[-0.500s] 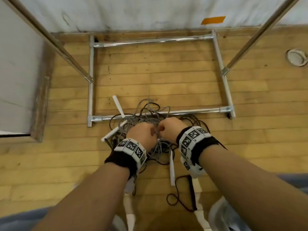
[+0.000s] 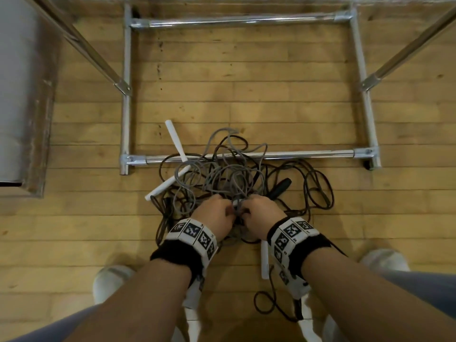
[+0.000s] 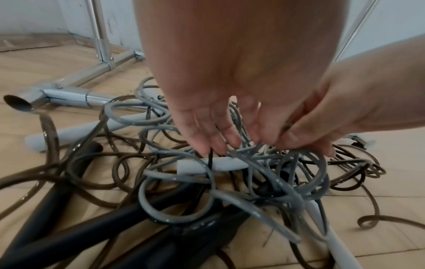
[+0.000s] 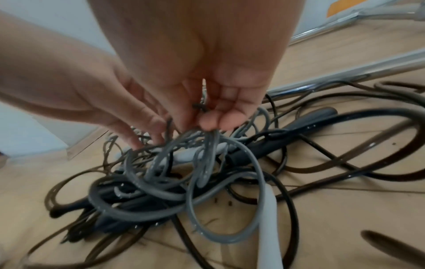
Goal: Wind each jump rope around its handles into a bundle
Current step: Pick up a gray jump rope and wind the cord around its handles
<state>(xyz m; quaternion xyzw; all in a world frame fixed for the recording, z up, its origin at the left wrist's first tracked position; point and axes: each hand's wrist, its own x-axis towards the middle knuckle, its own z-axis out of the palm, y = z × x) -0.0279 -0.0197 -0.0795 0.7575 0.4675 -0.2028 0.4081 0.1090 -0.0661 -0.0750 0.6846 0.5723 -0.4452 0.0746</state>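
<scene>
My left hand (image 2: 214, 214) and right hand (image 2: 262, 213) stay pinched on grey rope (image 2: 222, 174) loops; the tangle hasn't loosened, so winding waits.

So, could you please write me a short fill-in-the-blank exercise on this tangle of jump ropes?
1. The left hand and right hand both pinch the thin ____ plastic cords.
2. The dark brown cords lie on a floor made of ____.
3. Two white tapered plastic handles lie beside the shiny ____ pipe frame.

Missing words: grey; wood; metal
</scene>
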